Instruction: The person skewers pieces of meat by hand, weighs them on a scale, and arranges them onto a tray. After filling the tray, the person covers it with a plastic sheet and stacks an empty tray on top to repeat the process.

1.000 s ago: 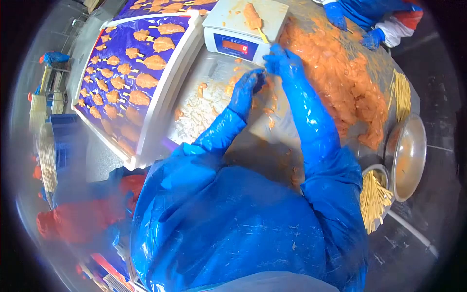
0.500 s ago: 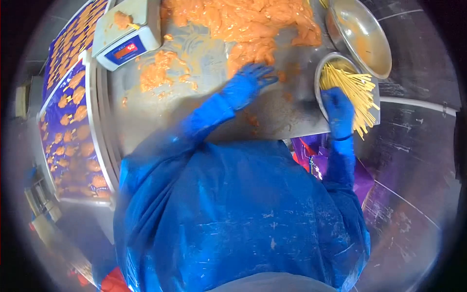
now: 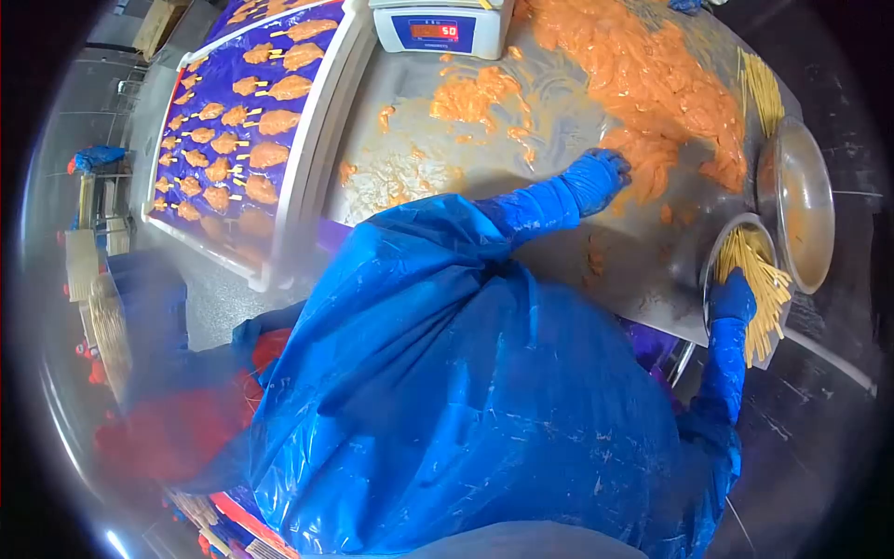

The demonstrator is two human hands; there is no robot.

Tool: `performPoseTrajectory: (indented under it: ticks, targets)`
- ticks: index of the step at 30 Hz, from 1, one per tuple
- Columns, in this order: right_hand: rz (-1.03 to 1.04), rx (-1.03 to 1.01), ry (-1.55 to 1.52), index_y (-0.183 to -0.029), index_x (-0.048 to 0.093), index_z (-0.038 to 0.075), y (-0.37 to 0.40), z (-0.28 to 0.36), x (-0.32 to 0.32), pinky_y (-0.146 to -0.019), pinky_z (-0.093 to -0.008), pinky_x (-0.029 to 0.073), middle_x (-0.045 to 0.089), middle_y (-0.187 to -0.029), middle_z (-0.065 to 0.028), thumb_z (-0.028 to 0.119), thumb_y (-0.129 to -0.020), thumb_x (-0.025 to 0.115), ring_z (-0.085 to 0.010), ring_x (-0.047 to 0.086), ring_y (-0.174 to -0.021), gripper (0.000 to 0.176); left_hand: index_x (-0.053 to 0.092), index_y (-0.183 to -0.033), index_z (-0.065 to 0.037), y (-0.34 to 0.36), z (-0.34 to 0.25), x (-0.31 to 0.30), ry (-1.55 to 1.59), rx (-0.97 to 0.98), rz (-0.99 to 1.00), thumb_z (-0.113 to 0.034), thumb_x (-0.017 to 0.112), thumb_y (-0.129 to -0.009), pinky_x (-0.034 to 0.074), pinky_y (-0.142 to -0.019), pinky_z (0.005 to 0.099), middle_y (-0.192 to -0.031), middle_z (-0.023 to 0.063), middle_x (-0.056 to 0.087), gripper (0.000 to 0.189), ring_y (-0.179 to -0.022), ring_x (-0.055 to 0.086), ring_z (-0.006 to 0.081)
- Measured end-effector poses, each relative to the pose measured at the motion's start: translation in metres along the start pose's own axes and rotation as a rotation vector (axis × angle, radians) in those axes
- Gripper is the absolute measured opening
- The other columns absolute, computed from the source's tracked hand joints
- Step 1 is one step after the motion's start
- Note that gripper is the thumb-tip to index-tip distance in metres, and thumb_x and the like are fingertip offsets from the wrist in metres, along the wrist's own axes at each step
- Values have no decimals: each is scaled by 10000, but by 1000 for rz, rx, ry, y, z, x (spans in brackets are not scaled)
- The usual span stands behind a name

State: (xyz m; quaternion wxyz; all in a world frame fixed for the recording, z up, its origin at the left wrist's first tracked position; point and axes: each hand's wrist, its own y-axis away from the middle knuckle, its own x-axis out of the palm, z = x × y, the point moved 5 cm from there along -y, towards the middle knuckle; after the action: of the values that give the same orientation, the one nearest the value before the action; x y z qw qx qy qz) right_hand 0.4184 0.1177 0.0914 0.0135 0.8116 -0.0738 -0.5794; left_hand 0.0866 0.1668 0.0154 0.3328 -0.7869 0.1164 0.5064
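Note:
My left hand point(image 3: 601, 181), in a blue glove, rests at the near edge of the heap of orange marinated meat point(image 3: 643, 79). Its fingers are curled together against the meat, and what is inside them is hidden. My right hand point(image 3: 733, 300), also gloved, reaches into a metal bowl point(image 3: 713, 258) of flat wooden sticks point(image 3: 765, 300). Its fingers are closed at the sticks, with the tips partly hidden among them. Smaller meat scraps point(image 3: 475, 96) lie on the metal table point(image 3: 549, 116) left of the heap.
A scale point(image 3: 438, 34) with a lit red display stands at the back. Left of it, a white-edged tray point(image 3: 303, 140) with purple lining holds rows of meat on sticks. A larger metal bowl point(image 3: 808, 200) and more sticks point(image 3: 762, 93) are at right. Blurred red and blue clothing shows lower left.
The view has swung left, shifting the scene rightward. My left hand's fingers have gone from spread to curled at the meat. My right hand stays at the bowl of sticks.

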Motion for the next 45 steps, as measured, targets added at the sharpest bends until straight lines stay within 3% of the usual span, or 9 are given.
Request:
performPoseTrajectory:
  ticks: [8,10,15,19,21,25,37,42,45]
  targets:
    - [53,32,-156,-911,621,55,-3,-31,8,-723,-509,496,673,-878,-208,331,-810,661,-406,649,-833,297,666,-1152,-90,59,21,-14,250,-12,-67,-117,578,-804,439,-1001,398,-1183,127,632,360,-1118,573,312]
    - [-70,-54,-308,-871,627,49,-2,-48,21,-716,-504,490,667,-852,-214,303,-821,656,-411,641,-829,260,640,-1211,-55,82,38,-16,1351,-377,-172,-82,514,-866,412,-1029,383,-1239,163,611,368,-1150,565,316]
    - [-190,-18,-362,-890,602,48,-4,-82,42,-640,-411,500,632,-744,-152,200,-865,625,-292,640,-703,155,614,-1245,-76,79,59,-95,497,-166,-223,-47,509,-828,441,-1004,394,-1293,164,586,431,-1115,590,341]
    - [-352,0,-999,-931,578,61,6,-74,-3,-566,-300,475,543,-713,-24,135,-954,549,-112,569,-657,82,640,-1228,-84,49,34,-64,1111,-215,-144,-113,528,-846,391,-1044,398,-1283,165,599,399,-1220,525,328]
    - [-328,86,-1078,-981,588,61,11,-51,-33,-588,-282,460,534,-766,-6,141,-982,527,-93,549,-696,100,661,-1208,-108,47,34,-34,320,77,87,-110,548,-826,380,-1064,400,-1325,174,566,398,-1267,486,315]
    - [-503,-270,-826,-1018,605,33,37,51,-68,-658,-264,434,553,-792,-39,176,-959,577,-82,511,-745,157,702,-1085,-133,66,49,-63,71,-221,202,-216,624,-851,477,-925,436,-1195,130,634,260,-1073,595,320]
    - [273,-81,-1711,-1160,603,57,58,183,-14,-627,-251,387,524,-789,9,156,-942,536,-73,463,-708,248,633,-1131,-122,50,8,-49,-95,-154,226,-210,663,-795,511,-739,438,-1029,129,630,348,-891,604,341]
    - [173,-2,-1750,-1134,655,65,59,166,0,-632,-221,387,538,-795,23,169,-913,600,-60,460,-692,250,643,-1061,-27,61,32,-58,1207,-538,116,-183,681,-825,494,-862,381,-1069,100,652,285,-1027,614,251]
    - [147,-69,-1603,-1100,679,59,59,164,7,-691,-231,425,593,-855,6,148,-897,631,-75,514,-761,227,662,-1039,-27,72,35,-108,1231,-372,180,-186,660,-858,436,-973,360,-1112,84,641,242,-1139,569,226]
